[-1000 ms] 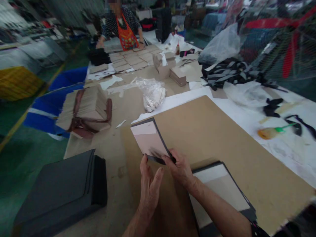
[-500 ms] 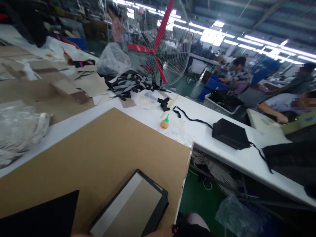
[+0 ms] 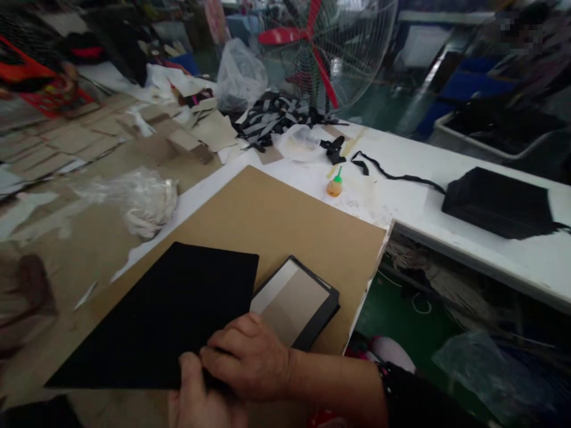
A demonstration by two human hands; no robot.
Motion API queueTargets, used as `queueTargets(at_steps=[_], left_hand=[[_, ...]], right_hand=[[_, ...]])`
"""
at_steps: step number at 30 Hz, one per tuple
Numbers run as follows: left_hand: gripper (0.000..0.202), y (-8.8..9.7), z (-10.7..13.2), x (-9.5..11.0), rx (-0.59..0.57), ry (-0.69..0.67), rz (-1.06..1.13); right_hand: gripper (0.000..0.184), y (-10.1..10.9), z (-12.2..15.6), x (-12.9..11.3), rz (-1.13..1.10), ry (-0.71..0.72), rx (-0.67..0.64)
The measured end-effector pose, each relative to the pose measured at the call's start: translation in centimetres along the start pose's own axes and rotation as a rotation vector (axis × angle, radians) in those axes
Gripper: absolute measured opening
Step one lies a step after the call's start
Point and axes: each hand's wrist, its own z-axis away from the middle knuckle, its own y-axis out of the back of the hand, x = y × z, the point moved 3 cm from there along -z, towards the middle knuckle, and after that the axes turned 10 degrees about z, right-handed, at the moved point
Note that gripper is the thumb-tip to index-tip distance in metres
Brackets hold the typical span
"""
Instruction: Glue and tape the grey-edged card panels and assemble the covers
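Note:
A flat black sheet [image 3: 165,321], which looks like fabric or covered board, lies tilted over the brown board [image 3: 285,208]. At its near right edge my left hand [image 3: 207,407] grips it, thumb on top; the lower fingers are cut off or hidden. My right hand [image 3: 254,356] is closed at the same edge, fingers curled and touching close to the left thumb. Just beyond the right hand lies a black-edged panel [image 3: 294,303] with a beige face and a pale grey strip, partly covered by that hand and apparently stacked on another.
A bottle with a green nozzle [image 3: 334,186] stands on the white table [image 3: 410,148]. Right of it is a black box-shaped piece [image 3: 497,202] with a strap. Black and grey strips [image 3: 276,119] are heaped before a red-bladed fan [image 3: 307,35]. Clear plastic bags [image 3: 149,202] lie left.
The view has tipped down and swung left. Both hands have come further into view, now together at the black sheet's edge, and more of the sheet shows beside the beige-faced panel.

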Motion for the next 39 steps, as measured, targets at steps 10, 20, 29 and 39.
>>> queueTargets(at_steps=[10,20,29,39], left_hand=[[0.045,5.2,3.8,-4.0,0.189,-0.031,0.073],[0.049,4.4,5.8,-5.0,0.085,0.168,0.479],[0.049,-0.2,7.0,-4.9,-0.111,0.5,0.858],[0.046,-9.0,8.7,-5.8,-0.187,0.581,0.706]], right_hand=[[0.028,0.1,0.9,-7.0,-0.137,0.071,-0.1],[0.064,3.4,3.8,-7.7,-0.404,0.144,-0.33],[0.057,5.9,10.3,7.5,-0.384,-0.947,0.022],[0.047,3.5,16.9,15.7,-0.796,-1.228,-0.26]])
